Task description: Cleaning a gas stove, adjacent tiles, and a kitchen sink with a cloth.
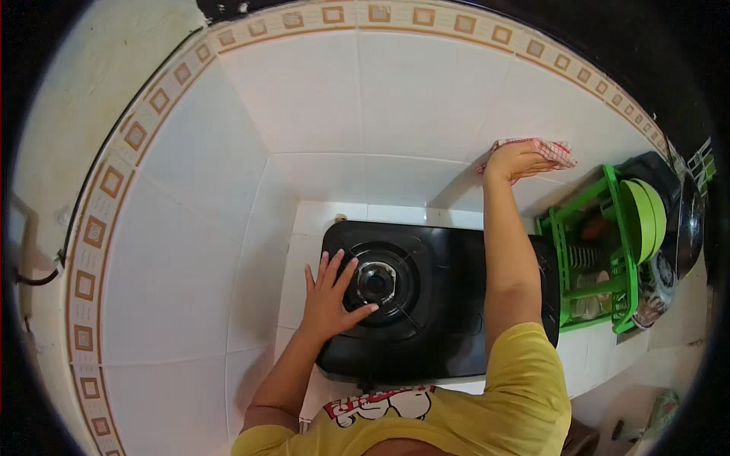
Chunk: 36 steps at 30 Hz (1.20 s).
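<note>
A red-and-white checked cloth (556,151) lies under my right hand (516,161), pressed flat against the white wall tiles (422,97) behind the stove. My right arm reaches across the right half of the black gas stove (445,319) and hides the burner there. On the left side of the stove, my left hand (333,299) rests with spread fingers over the edge of the round burner (376,283). Nothing is held in that hand. The thumb and fingertips lie around the burner's left rim.
Right of the stove stands a green plastic dish rack (613,228) holding green bowls (643,221) and glasses. A dark pan (689,225) hangs beyond it. White tiled walls rise behind and left, topped by a patterned border (379,13). A cable (40,279) runs at far left.
</note>
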Motion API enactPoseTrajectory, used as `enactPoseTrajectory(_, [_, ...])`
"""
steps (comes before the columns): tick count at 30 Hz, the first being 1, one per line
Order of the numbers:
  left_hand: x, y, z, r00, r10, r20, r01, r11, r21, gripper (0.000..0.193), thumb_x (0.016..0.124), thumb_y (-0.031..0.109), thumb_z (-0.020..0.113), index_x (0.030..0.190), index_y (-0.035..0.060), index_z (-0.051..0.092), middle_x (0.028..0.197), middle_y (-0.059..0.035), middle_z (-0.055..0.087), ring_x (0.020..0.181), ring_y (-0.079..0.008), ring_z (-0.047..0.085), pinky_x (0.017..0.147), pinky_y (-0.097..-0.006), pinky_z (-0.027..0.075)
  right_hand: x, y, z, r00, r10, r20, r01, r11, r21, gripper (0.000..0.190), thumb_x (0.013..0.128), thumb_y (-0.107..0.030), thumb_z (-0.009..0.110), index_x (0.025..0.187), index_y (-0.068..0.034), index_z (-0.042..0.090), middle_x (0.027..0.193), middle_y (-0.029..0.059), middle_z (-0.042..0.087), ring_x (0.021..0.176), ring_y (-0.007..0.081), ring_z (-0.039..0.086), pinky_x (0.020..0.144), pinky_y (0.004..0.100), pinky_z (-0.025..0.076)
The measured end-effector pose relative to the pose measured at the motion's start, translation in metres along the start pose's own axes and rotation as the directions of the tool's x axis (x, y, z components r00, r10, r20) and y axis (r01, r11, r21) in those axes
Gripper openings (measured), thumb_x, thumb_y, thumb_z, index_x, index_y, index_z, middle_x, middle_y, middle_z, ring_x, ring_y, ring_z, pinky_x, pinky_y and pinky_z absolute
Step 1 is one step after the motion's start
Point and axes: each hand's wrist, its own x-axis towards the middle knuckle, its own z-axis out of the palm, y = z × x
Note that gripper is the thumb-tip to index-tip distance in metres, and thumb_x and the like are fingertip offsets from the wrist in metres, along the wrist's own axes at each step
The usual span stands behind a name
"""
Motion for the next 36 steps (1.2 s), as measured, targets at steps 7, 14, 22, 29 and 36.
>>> enactPoseTrajectory(7, [-0.066,-0.019,-0.011,0.942,-0.058,-0.331,-0.060,0.940,-0.336,0.069,0.070,0.025,0.081,0.131,0.0081,0.052,0.147,-0.0215,0.032,0.137,-0.0425,0.028,0.109,-0.0524,0.025,-0.089,-0.144,0.030,0.875,-0.459,0.150,0.441,0.887,0.139,0.082,0.088,-0.039,0.043,0.144,0.012,0.012,0.153,0.0282,0.008,0.142,0.0453,0.003,0.112,0.0564,0.005])
enactPoseTrajectory(14, [-0.163,-0.026,-0.008,0.895,-0.253,-0.367,0.076,0.898,-0.434,0.048,0.071,0.013,0.078,0.115,0.0045,0.062,0.137,-0.0216,0.045,0.129,-0.0387,0.041,0.105,-0.0462,0.035,-0.206,-0.203,0.058,0.595,-0.738,0.319,0.739,0.658,0.145,0.070,0.086,-0.034,0.052,0.147,-0.009,0.028,0.156,0.0170,0.014,0.143,0.0417,0.009,0.110,0.0615,0.007])
enactPoseTrajectory(22, [-0.232,-0.004,-0.046,0.832,-0.248,-0.497,0.133,0.957,-0.256,0.037,0.071,0.008,0.074,0.107,0.0045,0.065,0.130,-0.0194,0.051,0.119,-0.0378,0.050,0.098,-0.0445,0.042,-0.294,-0.232,0.012,0.310,-0.625,0.716,-0.045,0.743,0.668,0.054,0.096,-0.023,0.043,0.146,-0.009,0.030,0.154,0.0120,0.024,0.143,0.0305,0.018,0.114,0.0437,0.016])
enactPoseTrajectory(29, [-0.282,0.039,-0.105,0.799,0.148,-0.583,-0.036,0.979,0.199,0.028,0.076,0.016,0.071,0.101,0.0066,0.064,0.126,-0.0185,0.053,0.119,-0.0375,0.048,0.098,-0.0495,0.041,-0.344,-0.253,-0.157,0.408,-0.710,0.574,-0.329,0.472,0.818,0.058,0.097,-0.028,0.041,0.142,0.007,0.029,0.149,0.0274,0.024,0.139,0.0441,0.018,0.113,0.0474,0.014])
enactPoseTrajectory(36, [-0.304,0.034,-0.154,0.426,0.572,-0.701,0.108,0.737,0.667,0.074,0.084,0.060,0.049,0.141,0.0166,0.030,0.149,-0.0200,0.023,0.136,-0.0419,0.023,0.110,-0.0573,0.020,-0.376,-0.255,-0.378,0.247,-0.940,0.233,-0.050,0.228,0.972,0.034,0.083,-0.032,0.056,0.112,-0.016,0.063,0.135,0.0116,0.047,0.122,0.0341,0.039,0.096,0.0465,0.031])
